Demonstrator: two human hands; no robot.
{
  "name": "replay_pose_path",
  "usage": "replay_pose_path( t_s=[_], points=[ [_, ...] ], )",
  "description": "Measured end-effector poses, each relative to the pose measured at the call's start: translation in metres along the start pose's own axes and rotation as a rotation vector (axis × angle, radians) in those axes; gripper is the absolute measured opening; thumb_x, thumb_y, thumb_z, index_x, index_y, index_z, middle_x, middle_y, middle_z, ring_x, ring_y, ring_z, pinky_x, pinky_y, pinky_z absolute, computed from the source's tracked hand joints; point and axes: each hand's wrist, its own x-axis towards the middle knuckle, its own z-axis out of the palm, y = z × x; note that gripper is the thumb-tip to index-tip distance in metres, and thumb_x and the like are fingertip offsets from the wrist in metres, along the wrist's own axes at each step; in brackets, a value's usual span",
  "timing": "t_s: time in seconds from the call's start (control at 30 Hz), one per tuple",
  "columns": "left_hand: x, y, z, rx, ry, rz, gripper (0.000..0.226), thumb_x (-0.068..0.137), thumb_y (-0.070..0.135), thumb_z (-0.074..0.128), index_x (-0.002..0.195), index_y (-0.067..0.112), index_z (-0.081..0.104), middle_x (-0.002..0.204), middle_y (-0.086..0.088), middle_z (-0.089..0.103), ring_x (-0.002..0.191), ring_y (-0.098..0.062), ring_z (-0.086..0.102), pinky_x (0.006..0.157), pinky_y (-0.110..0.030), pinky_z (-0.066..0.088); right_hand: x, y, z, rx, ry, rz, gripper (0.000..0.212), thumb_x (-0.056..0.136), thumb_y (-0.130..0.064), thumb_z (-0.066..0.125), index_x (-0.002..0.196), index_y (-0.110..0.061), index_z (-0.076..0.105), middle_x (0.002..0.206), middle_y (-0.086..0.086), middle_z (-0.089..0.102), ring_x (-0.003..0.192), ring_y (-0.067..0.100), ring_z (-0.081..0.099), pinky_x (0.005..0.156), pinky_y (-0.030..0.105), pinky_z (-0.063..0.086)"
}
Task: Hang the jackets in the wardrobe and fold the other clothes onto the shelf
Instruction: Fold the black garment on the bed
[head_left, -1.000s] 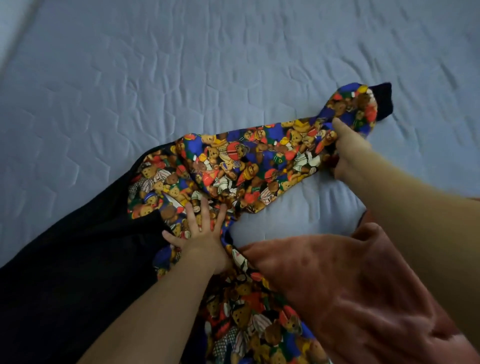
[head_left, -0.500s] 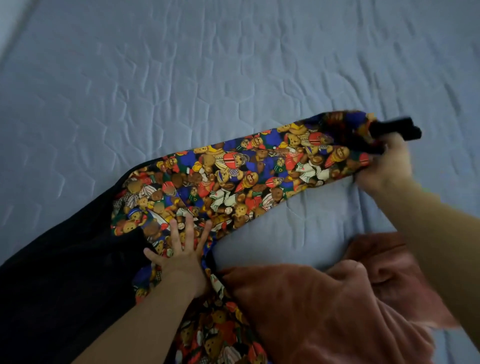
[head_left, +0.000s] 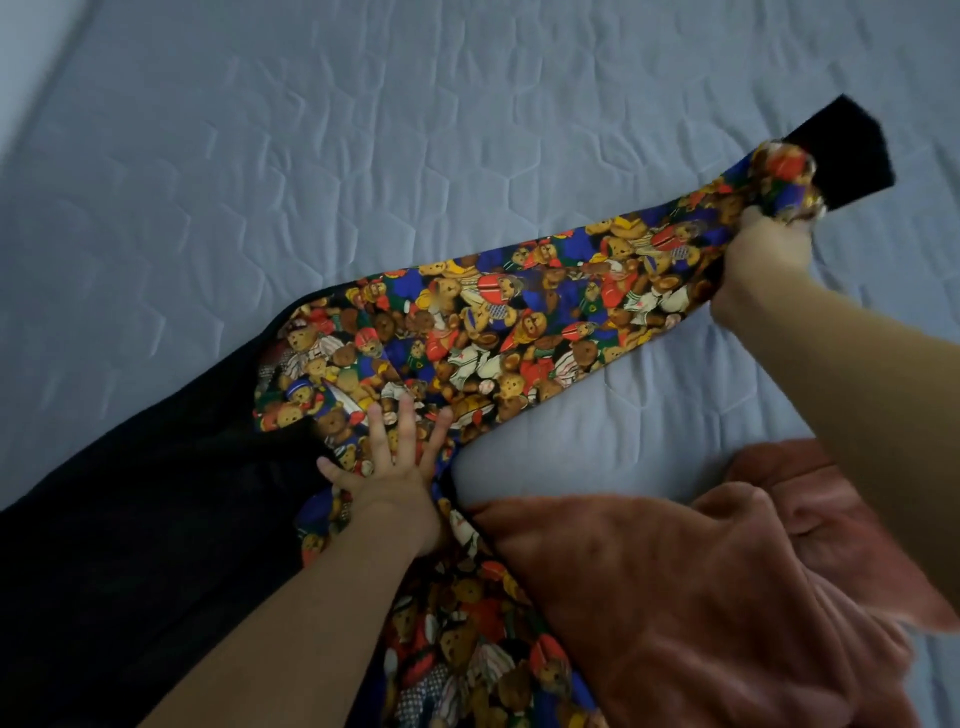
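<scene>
I am pressing my left hand (head_left: 395, 478) flat, fingers spread wide, on the teddy-bear print jacket (head_left: 467, 332) near where its sleeve meets the body. My right hand (head_left: 758, 265) is gripping the sleeve close to its black cuff (head_left: 847, 150) — fingers curled round the bunched cloth — and holding it stretched out toward the bed's (head_left: 363, 130) far right corner. The jacket is lying across the quilted bed, its body running to the near edge. A black garment (head_left: 130, 545) is lying along its left side; a rust-coloured fleece (head_left: 701, 597) is overlapping it at the near right.
</scene>
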Motion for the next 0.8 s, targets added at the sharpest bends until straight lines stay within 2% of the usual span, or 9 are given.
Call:
replay_pose_path(
  t_s=[0.13, 0.3, 0.37, 0.43, 0.5, 0.6, 0.7, 0.73, 0.8],
  points=[
    [0.001, -0.005, 0.002, -0.122, 0.025, 0.069, 0.138, 0.069, 0.019, 0.07, 0.107, 0.049, -0.059, 0.122, 0.002, -0.068, 0.109, -0.036, -0.062, 0.079, -0.083, -0.015, -0.055, 0.001, 0.008, -0.029, -0.086, -0.187, 0.036, 0.095, -0.017, 0.042, 0.131, -0.02, 0.049, 0.114, -0.006, 0.061, 0.097, 0.008, 0.061, 0.088, 0.032, 0.055],
    [-0.01, -0.021, -0.01, -0.273, -0.091, 0.243, 0.123, 0.074, 0.027, 0.065, 0.123, 0.057, -0.044, 0.124, 0.011, -0.066, 0.122, -0.031, -0.055, 0.087, -0.081, -0.018, -0.15, 0.012, 0.04, -0.167, -0.22, -0.376, 0.032, 0.095, -0.024, 0.045, 0.125, -0.017, 0.053, 0.116, -0.003, 0.06, 0.108, 0.014, 0.056, 0.1, 0.036, 0.045],
    [-0.019, -0.047, -0.018, -0.404, -0.09, 0.389, 0.106, 0.075, 0.015, 0.053, 0.141, 0.057, -0.018, 0.147, 0.019, -0.043, 0.138, -0.024, -0.039, 0.099, -0.075, -0.016, -0.189, 0.023, 0.057, -0.243, -0.3, -0.431, 0.034, 0.097, -0.029, 0.043, 0.128, -0.019, 0.05, 0.116, -0.007, 0.057, 0.108, 0.012, 0.053, 0.098, 0.03, 0.042],
    [-0.032, -0.092, -0.022, -0.658, 0.007, 0.479, 0.078, 0.08, 0.012, 0.047, 0.147, 0.044, 0.025, 0.159, 0.012, 0.01, 0.148, -0.02, 0.008, 0.116, -0.06, 0.013, -0.231, 0.038, 0.074, -0.326, -0.383, -0.482, 0.036, 0.098, -0.032, 0.042, 0.13, -0.019, 0.049, 0.112, -0.01, 0.057, 0.106, 0.011, 0.051, 0.091, 0.023, 0.036],
    [-0.045, -0.144, -0.021, -1.046, 0.152, 0.339, 0.045, 0.086, 0.01, 0.047, 0.124, 0.032, 0.058, 0.133, 0.006, 0.051, 0.118, -0.016, 0.052, 0.096, -0.034, 0.044, -0.271, 0.056, 0.087, -0.415, -0.452, -0.529, 0.03, 0.098, -0.033, 0.042, 0.122, -0.018, 0.053, 0.098, -0.011, 0.057, 0.099, 0.014, 0.052, 0.082, 0.021, 0.033],
    [-0.07, -0.241, -0.025, -1.704, 0.173, 0.009, 0.015, 0.095, 0.022, 0.051, 0.102, 0.02, 0.063, 0.107, -0.007, 0.068, 0.092, -0.024, 0.065, 0.073, -0.034, 0.053, -0.345, 0.098, 0.109, -0.613, -0.596, -0.609, 0.025, 0.098, -0.033, 0.044, 0.111, -0.015, 0.055, 0.099, 0.003, 0.06, 0.1, 0.026, 0.054, 0.078, 0.028, 0.034],
    [-0.086, -0.329, -0.021, -2.092, 0.014, -0.079, 0.047, 0.096, 0.054, 0.036, 0.109, 0.015, 0.058, 0.101, -0.013, 0.07, 0.092, -0.03, 0.067, 0.066, -0.04, 0.053, -0.417, 0.154, 0.121, -0.877, -0.888, -0.832, 0.027, 0.097, -0.027, 0.048, 0.113, -0.007, 0.055, 0.114, 0.017, 0.061, 0.11, 0.034, 0.054, 0.092, 0.039, 0.04],
    [-0.089, -0.352, -0.015, -2.154, -0.022, -0.088, 0.059, 0.092, 0.065, 0.032, 0.108, 0.015, 0.059, 0.099, -0.013, 0.071, 0.09, -0.032, 0.068, 0.066, -0.041, 0.054, -0.435, 0.172, 0.119, -1.019, -1.04, -0.892, 0.037, 0.096, -0.03, 0.049, 0.126, -0.008, 0.05, 0.129, 0.015, 0.055, 0.123, 0.031, 0.048, 0.102, 0.041, 0.036],
    [-0.093, -0.386, 0.004, -2.205, -0.087, -0.158, 0.079, 0.081, 0.081, 0.031, 0.107, 0.013, 0.062, 0.099, -0.014, 0.073, 0.091, -0.033, 0.07, 0.069, -0.045, 0.056, -0.452, 0.202, 0.11, -1.378, -1.291, -1.149, 0.067, 0.094, -0.045, 0.042, 0.151, -0.021, 0.018, 0.158, 0.0, 0.022, 0.147, 0.02, 0.015, 0.12, 0.044, 0.006]
  ],
)
